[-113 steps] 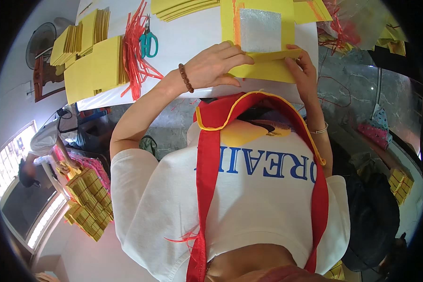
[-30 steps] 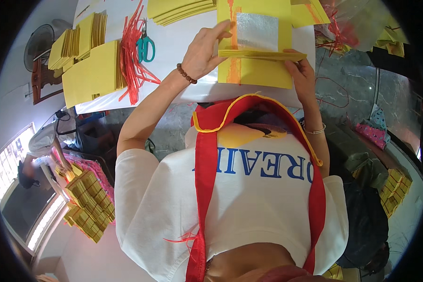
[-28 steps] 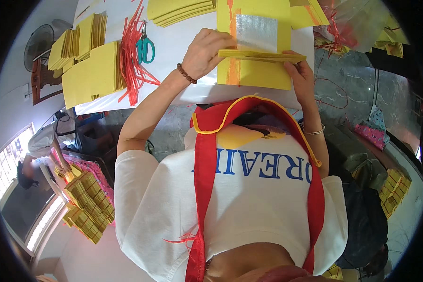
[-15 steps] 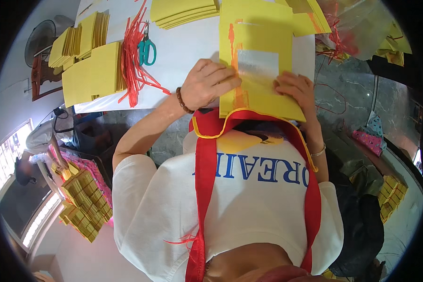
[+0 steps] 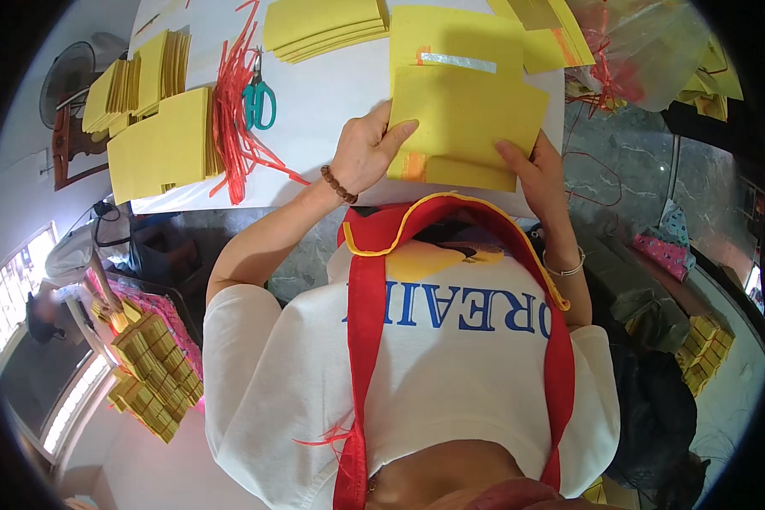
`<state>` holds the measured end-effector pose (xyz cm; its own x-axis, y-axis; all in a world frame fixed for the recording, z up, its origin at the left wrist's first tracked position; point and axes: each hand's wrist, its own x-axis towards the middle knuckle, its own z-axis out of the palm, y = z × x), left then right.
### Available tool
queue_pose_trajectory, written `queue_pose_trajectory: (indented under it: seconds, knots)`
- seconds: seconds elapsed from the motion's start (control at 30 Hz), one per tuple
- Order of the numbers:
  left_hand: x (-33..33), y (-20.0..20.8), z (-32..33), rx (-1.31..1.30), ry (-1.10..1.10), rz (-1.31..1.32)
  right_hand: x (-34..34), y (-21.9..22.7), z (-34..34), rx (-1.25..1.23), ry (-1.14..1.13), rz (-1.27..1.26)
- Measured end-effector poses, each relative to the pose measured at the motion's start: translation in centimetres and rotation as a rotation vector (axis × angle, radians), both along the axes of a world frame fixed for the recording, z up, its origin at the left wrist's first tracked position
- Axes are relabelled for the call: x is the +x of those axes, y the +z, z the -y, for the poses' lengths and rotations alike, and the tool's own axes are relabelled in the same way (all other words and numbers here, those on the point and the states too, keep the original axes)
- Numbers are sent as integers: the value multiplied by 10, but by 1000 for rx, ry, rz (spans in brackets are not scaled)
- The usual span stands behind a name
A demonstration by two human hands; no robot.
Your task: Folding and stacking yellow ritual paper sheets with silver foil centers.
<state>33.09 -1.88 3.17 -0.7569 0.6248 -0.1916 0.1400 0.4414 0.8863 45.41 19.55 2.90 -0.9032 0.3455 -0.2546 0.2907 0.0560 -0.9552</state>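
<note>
Head view: two hands on one stack of yellow paper sheets (image 5: 467, 119) at the near edge of the white worktop (image 5: 331, 93). Left hand (image 5: 365, 153), bead bracelet on the wrist, has its grip clamped on the stack's left edge, thumb on top. Right hand (image 5: 540, 166), thin bangle on the wrist, has its grip pinched on the lower right edge, fingers on top.

Count on the worktop: one pair of teal-handled scissors (image 5: 259, 102), one bundle of red strips (image 5: 234, 127), roughly four other yellow piles: flat stack (image 5: 166, 144) at left, upright bunches (image 5: 140, 76) behind it, fanned pile (image 5: 323, 25) at top centre, loose sheets (image 5: 552, 38) at top right.

The held stack: plain yellow top sheet, tilted slightly; the sheet behind shows an orange mark and a silver strip; orange band at the lower left corner.

Sheet count in the stack can't be told. The person's shirt hides the worktop's near edge. Top piles are cut off by the frame. Clear bag (image 5: 646, 59) at the right, contents unclear.
</note>
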Motion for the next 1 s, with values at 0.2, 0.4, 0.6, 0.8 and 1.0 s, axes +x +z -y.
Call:
queue_pose_trajectory:
  seconds: [0.2, 0.4, 0.6, 0.8, 1.0]
  knots:
    - [0, -15, -4, 191, 69, 63, -8, 3, 10, -30, -116, -118]
    - [-8, -7, -10, 79, 81, 83, -12, 1, 11, 366, -104, -66]
    - [-11, -7, -10, 45, 70, 129, -13, 0, 11, 490, -98, -31]
    - [-9, -7, -13, 98, 103, 176, -14, -7, 8, 485, -100, -6]
    - [-15, 0, -11, 99, 101, 94, -15, -11, 5, 469, -109, -1]
